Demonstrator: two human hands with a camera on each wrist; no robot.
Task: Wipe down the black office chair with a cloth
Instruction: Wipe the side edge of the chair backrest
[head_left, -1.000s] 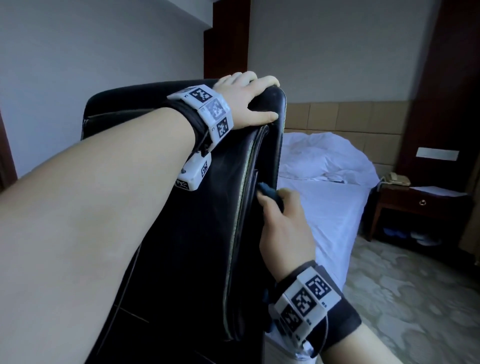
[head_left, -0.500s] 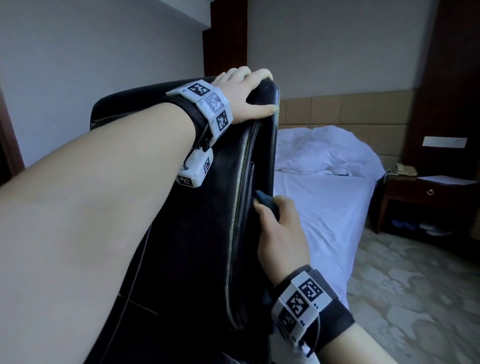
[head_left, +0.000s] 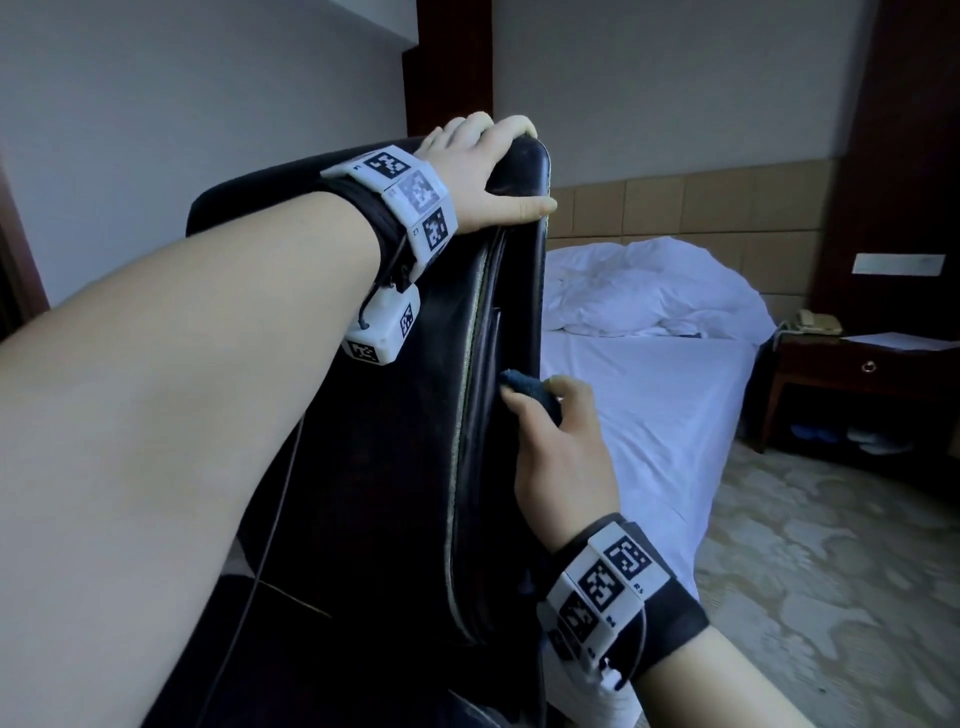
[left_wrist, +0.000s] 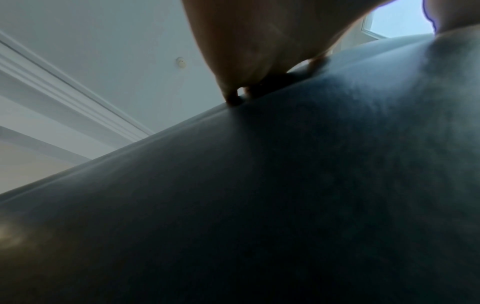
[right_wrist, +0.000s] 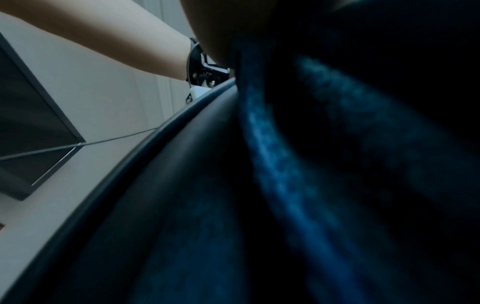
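The black office chair (head_left: 395, 467) fills the middle of the head view, seen from behind its tall leather backrest. My left hand (head_left: 488, 171) grips the backrest's top right corner, fingers curled over the top and thumb along the side edge. My right hand (head_left: 561, 447) holds a dark blue cloth (head_left: 535, 392) and presses it against the backrest's right side edge at mid height. In the right wrist view the blue cloth (right_wrist: 298, 164) hangs close against the chair's edge (right_wrist: 161, 164). The left wrist view shows only chair leather (left_wrist: 285, 205) under my palm.
A bed with white sheets and a crumpled duvet (head_left: 644, 374) stands right behind the chair. A dark wooden nightstand (head_left: 862, 374) with a phone sits at the right. Patterned carpet (head_left: 831, 571) covers the floor at the lower right. A thin cable (head_left: 275, 519) runs down from my left wrist.
The right hand with the cloth has slid slightly down along the backrest's side edge. The left hand has kept its grip on the top corner.
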